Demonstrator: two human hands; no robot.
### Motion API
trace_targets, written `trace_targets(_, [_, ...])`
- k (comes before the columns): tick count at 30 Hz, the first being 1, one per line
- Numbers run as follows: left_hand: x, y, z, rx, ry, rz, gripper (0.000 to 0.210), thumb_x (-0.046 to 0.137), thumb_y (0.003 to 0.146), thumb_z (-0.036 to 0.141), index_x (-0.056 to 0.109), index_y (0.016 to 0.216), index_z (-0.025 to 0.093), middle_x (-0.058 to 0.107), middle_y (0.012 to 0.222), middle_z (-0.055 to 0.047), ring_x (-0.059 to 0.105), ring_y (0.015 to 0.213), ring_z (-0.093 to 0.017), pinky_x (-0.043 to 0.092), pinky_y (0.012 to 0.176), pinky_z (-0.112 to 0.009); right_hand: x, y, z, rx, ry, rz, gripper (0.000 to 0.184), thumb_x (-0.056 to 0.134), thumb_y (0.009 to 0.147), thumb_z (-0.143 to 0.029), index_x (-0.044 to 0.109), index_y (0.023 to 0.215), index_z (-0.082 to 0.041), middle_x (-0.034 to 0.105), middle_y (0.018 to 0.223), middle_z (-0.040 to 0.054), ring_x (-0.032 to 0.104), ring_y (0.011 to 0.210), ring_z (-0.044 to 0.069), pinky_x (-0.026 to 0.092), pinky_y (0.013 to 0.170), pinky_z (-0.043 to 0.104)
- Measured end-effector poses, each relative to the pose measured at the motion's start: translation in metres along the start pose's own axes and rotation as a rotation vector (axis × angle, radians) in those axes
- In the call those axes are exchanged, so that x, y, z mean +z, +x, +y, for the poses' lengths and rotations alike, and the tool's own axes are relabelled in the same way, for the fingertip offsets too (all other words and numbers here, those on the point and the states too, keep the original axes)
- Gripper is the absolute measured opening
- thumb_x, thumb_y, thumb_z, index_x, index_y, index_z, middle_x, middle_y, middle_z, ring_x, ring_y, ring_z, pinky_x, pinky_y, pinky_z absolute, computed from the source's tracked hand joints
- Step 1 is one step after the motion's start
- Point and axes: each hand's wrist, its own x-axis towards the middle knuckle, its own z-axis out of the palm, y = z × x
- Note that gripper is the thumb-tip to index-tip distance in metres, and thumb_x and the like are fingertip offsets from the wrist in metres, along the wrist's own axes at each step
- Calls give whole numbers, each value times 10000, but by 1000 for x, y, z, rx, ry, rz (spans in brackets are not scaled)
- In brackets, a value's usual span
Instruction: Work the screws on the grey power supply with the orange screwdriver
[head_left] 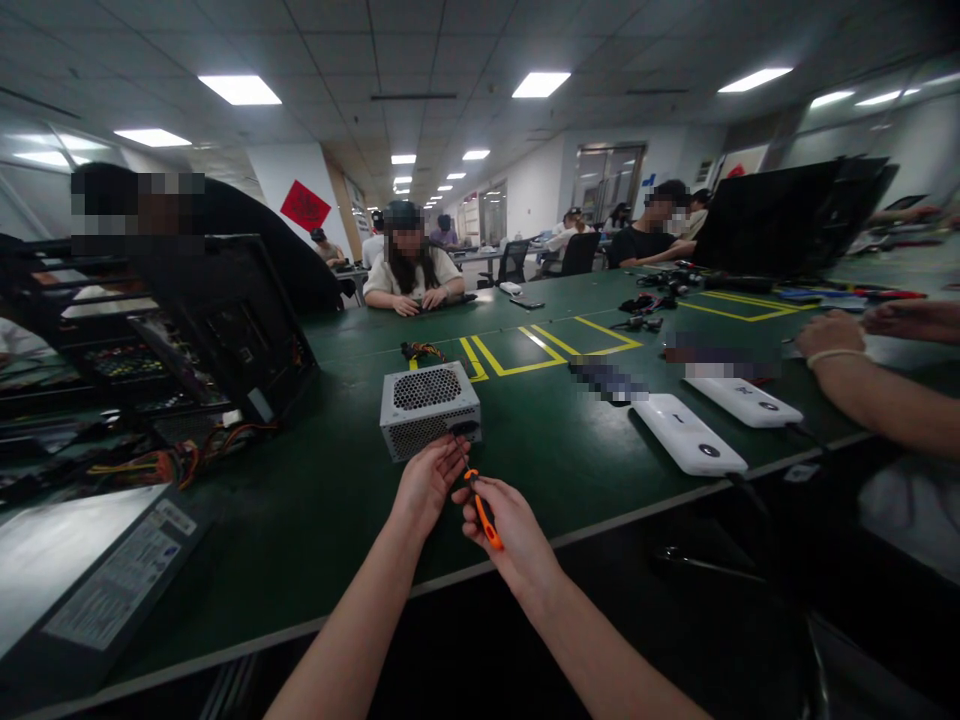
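A grey metal computer power supply with a honeycomb vent on top sits on the green table in front of me. My right hand is wrapped round the orange and black handle of a screwdriver. Its thin shaft points up and forward, toward the black socket on the power supply. Close to that socket, my left hand has its fingers drawn together around the shaft's tip. What lies between those fingertips is too small to make out.
An open black computer case and loose coloured cables are at left, behind a larger labelled metal box. White power banks lie at right. A co-worker's hands are beyond them. The table edge runs close to me.
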Motion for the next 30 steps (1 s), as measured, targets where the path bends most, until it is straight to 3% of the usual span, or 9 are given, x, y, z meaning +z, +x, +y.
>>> trace_targets(11, [-2,0,-2,36,-15,-21,130,499,748,46,565,854,87,673,884,-133,650,840,-183,516,758,-275,6,1,4,2,24,45,125,570,675,-62,498,741,-140,538,518,-36,425,383,48,289,326,138])
trace_targets(17, [-3,2,-3,40,-8,-13,142,511,738,45,563,859,97,675,878,-126,653,826,-175,522,726,-258,6,0,-2,161,92,1,149,475,823,-129,508,679,-114,529,523,-3,453,395,39,365,372,128])
trace_targets(21, [0,2,-3,39,5,38,155,507,736,35,566,866,97,674,883,-125,654,816,-169,523,717,-249,12,1,-2,279,135,-24,236,387,883,-165,522,701,-101,523,515,13,443,365,42,328,330,121])
trace_targets(26, [2,0,-4,8,40,26,103,502,778,89,577,849,81,677,830,-134,657,778,-172,529,683,-250,15,1,1,277,216,-44,201,410,880,-163,511,713,-113,505,526,-6,416,356,21,253,297,89])
trace_targets(30, [2,-3,-3,-35,118,-9,113,503,803,128,589,847,69,679,823,-138,653,702,-146,523,606,-214,13,0,-2,300,247,-73,189,417,877,-129,514,717,-108,503,545,-14,427,376,7,304,327,73])
